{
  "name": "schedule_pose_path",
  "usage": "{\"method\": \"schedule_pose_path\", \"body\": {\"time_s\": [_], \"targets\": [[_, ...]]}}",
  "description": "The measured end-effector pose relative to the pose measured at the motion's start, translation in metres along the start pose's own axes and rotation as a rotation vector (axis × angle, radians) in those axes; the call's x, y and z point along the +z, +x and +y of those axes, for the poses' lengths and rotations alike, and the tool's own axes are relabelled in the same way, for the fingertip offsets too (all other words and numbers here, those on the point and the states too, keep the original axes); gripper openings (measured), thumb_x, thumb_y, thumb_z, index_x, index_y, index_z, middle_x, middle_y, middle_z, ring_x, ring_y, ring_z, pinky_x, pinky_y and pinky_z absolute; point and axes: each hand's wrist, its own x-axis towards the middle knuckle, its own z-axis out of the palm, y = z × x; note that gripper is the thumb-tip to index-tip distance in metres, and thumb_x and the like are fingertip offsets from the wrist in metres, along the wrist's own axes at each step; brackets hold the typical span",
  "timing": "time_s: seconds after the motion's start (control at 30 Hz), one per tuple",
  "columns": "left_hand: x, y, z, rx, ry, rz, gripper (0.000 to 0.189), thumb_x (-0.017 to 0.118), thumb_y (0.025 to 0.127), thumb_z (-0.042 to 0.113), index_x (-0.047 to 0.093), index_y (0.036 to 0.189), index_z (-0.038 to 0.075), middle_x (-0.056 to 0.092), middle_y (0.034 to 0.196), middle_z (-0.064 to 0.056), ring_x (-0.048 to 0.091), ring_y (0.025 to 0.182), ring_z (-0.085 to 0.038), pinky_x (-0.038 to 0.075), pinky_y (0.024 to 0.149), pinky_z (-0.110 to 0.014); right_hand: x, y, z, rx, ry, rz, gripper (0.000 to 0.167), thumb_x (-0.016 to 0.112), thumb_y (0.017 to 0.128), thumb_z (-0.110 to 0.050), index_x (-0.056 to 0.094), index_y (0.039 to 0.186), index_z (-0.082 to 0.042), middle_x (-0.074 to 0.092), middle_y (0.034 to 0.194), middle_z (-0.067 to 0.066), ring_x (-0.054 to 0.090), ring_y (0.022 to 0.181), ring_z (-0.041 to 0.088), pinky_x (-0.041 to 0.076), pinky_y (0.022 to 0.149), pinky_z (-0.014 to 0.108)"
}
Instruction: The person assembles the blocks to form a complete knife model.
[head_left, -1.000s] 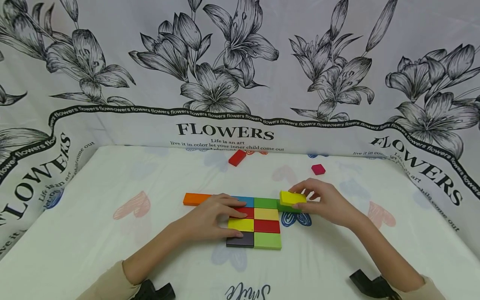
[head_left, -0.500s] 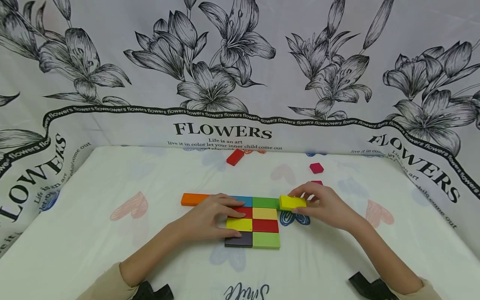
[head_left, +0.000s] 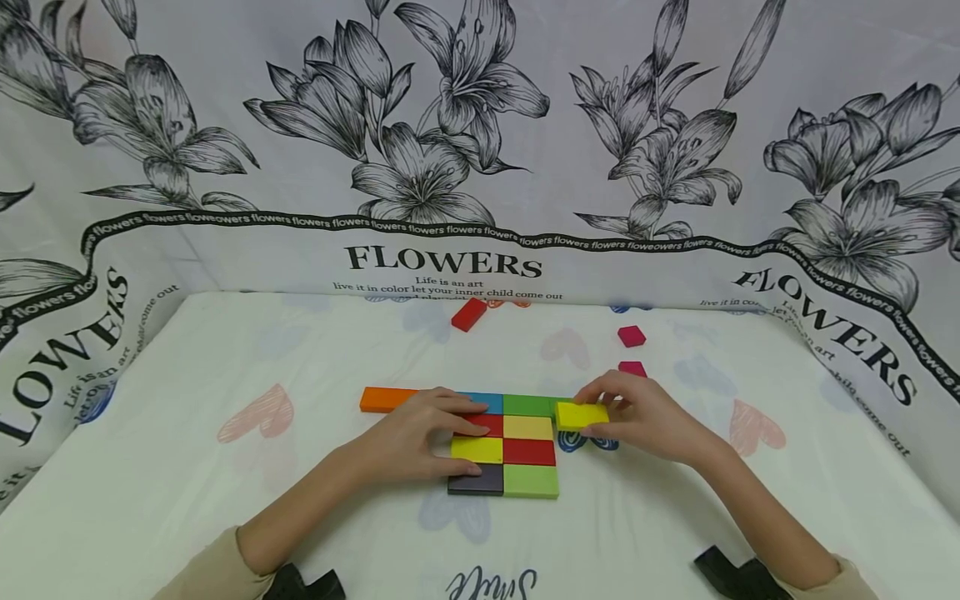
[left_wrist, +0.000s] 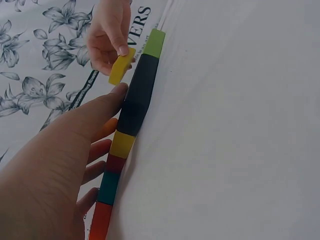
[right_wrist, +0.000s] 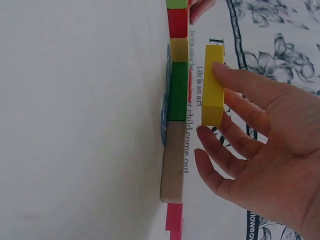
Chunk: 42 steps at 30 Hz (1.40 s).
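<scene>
My right hand (head_left: 633,417) pinches a yellow block (head_left: 582,416) between thumb and fingers, at the right end of a flat arrangement of coloured blocks. In the right wrist view, the yellow block (right_wrist: 213,85) is held over a row with a green block (right_wrist: 178,92) and a tan block (right_wrist: 172,160). My left hand (head_left: 412,433) rests spread on the left part of the arrangement, its thumb by the dark block (head_left: 476,480) and fingertips on the red block (head_left: 487,425) and blue block (head_left: 483,402). An orange block (head_left: 386,399) juts out left, partly behind that hand.
A loose red block (head_left: 468,315) lies at the back of the cloth-covered surface (head_left: 150,467). Two pink blocks lie beyond my right hand, a farther pink block (head_left: 632,336) and a nearer pink block (head_left: 632,367). Behind rises a flower-printed cloth (head_left: 450,150).
My right hand has lowered slightly toward me with the yellow block, and a second pink block has come into sight behind it. My left hand keeps its place on the blocks.
</scene>
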Motion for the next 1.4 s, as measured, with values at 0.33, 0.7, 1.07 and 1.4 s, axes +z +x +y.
{"method": "schedule_pose_path", "body": {"time_s": [0.33,0.7,1.07,1.4], "targets": [[-0.001,0.000,0.001,0.006,-0.001,0.007,0.045,0.084,0.089,0.046,0.079,0.128,0.024,0.064,0.147,0.007,0.052,0.140,-0.021,0.048,0.114,-0.049,0.005,0.003,0.005,-0.002,-0.014,-0.045,0.031,0.087,0.087,-0.013,0.076,0.116,-0.008,0.071,0.114,0.006,0.059,0.098,0.021,0.058,0.080,0.025],[-0.002,0.000,0.002,0.005,0.000,0.010,0.045,0.084,0.089,0.046,0.079,0.128,0.024,0.064,0.147,0.007,0.052,0.140,-0.022,0.047,0.114,-0.050,0.010,0.002,0.006,0.004,-0.042,-0.032,0.030,0.089,0.085,-0.015,0.078,0.112,-0.009,0.065,0.100,-0.001,0.055,0.088,0.018,0.049,0.069,0.021],[-0.002,0.001,0.002,0.010,-0.001,0.013,0.044,0.084,0.088,0.044,0.079,0.128,0.024,0.065,0.146,0.006,0.053,0.140,-0.023,0.047,0.114,-0.050,0.013,0.003,0.008,-0.024,-0.062,-0.027,0.031,0.091,0.083,-0.018,0.077,0.109,-0.011,0.059,0.093,-0.003,0.051,0.085,0.015,0.045,0.069,0.022],[-0.002,0.001,0.002,0.018,0.004,0.017,0.044,0.084,0.088,0.044,0.079,0.128,0.024,0.065,0.146,0.006,0.053,0.139,-0.023,0.047,0.114,-0.050,0.015,0.004,0.012,-0.032,-0.075,-0.038,0.035,0.091,0.083,-0.018,0.073,0.111,-0.012,0.057,0.090,-0.003,0.051,0.086,0.015,0.046,0.072,0.024]]}}
